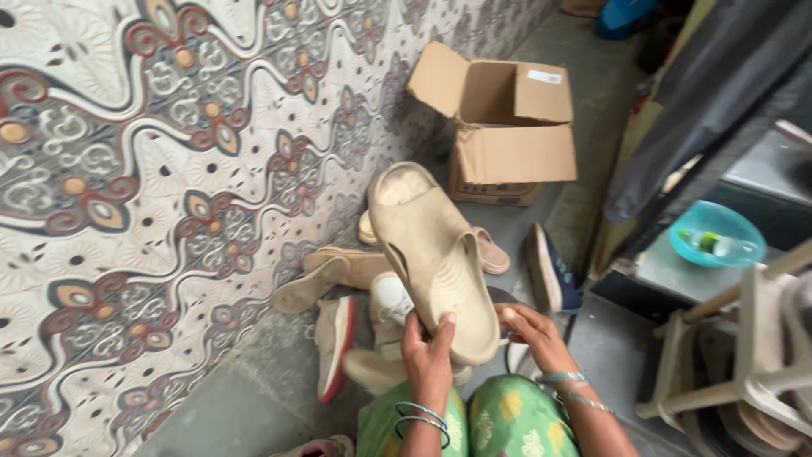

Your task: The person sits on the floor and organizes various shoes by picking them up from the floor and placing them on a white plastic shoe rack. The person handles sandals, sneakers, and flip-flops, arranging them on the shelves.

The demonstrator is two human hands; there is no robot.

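Two hands hold one beige slide sandal (433, 254) up over a heap of shoes on the floor (254, 398). Left hand (428, 354) grip is clamped on the sandal's near end, fingers wrapped round its edge; right hand (533, 332) sits at the same end's right side, fingers curled beneath it, exact hold hard to tell. Sandal's long axis runs from the hands up and away, tilted leftward, far end pointing toward the patterned tile wall (127, 169). Under it lie a red-soled white sneaker (334, 338), a tan flat sandal (309, 286), a navy shoe (554, 269). Open cardboard box (507, 135) stands behind, turquoise bowl (715, 233) at right
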